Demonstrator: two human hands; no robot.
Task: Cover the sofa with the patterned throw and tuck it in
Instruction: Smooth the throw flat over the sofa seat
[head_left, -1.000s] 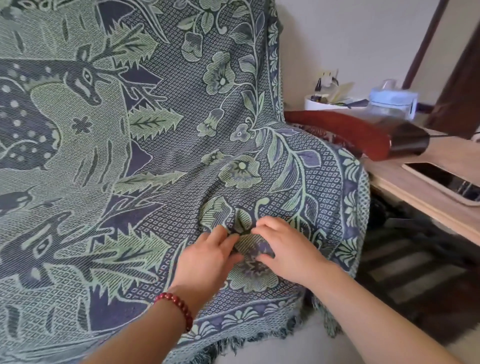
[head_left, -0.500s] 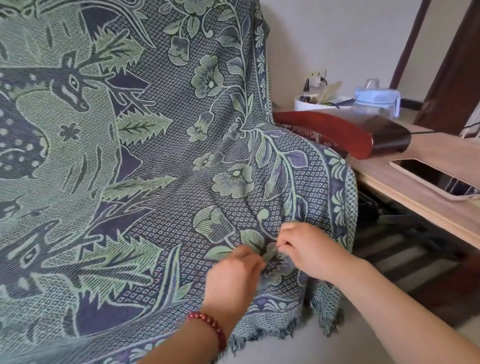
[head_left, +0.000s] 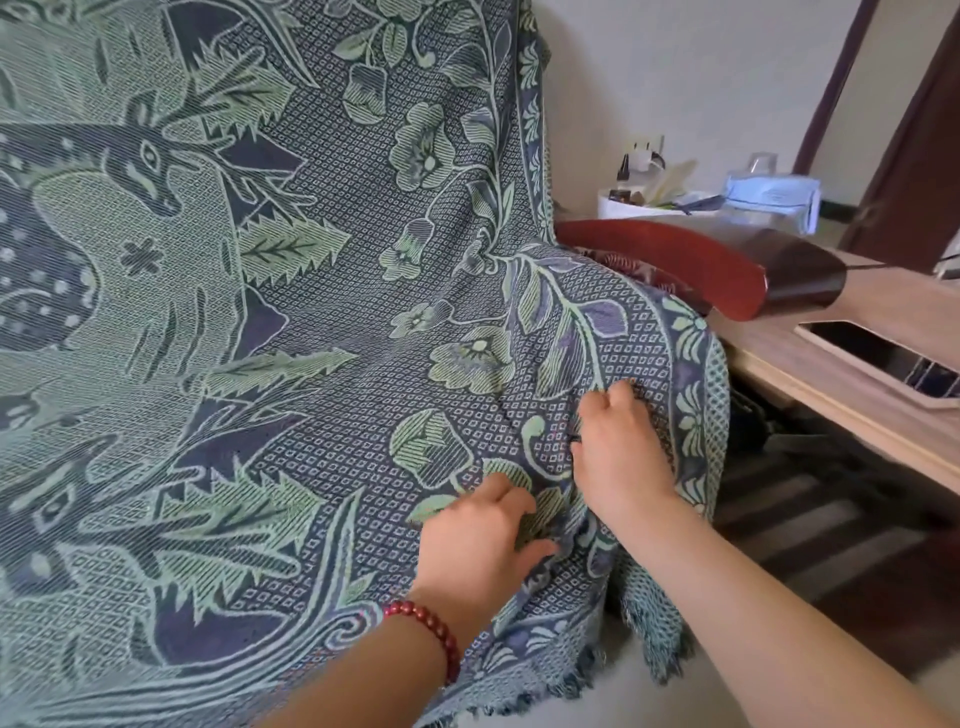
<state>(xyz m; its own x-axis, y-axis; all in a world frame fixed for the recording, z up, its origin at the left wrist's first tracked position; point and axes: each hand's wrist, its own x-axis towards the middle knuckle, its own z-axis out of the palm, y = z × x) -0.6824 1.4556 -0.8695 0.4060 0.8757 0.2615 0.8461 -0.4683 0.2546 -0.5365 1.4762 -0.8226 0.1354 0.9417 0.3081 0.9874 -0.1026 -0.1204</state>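
The patterned throw (head_left: 311, 322), green and navy with deer, leaves and flowers, hangs over the sofa's back and seat, its fringe dangling past the front edge. Only the sofa's red wooden armrest (head_left: 670, 270) shows at the right. My left hand (head_left: 480, 540), a red bead bracelet on its wrist, pinches a fold of the throw near the seat's front right corner. My right hand (head_left: 621, 452) lies on the cloth just above and to the right, its fingertips curled into the throw.
A wooden table (head_left: 852, 384) stands right of the sofa with a phone (head_left: 883, 358) on it. Behind the armrest stand a white tub (head_left: 654, 200) of small items and a clear container (head_left: 774, 195). A striped rug (head_left: 810, 525) lies under the table.
Both hands have shifted along the seat corner. The right hand moved up and right across the cloth, apart from the left, and the bunched fold between them has spread out.
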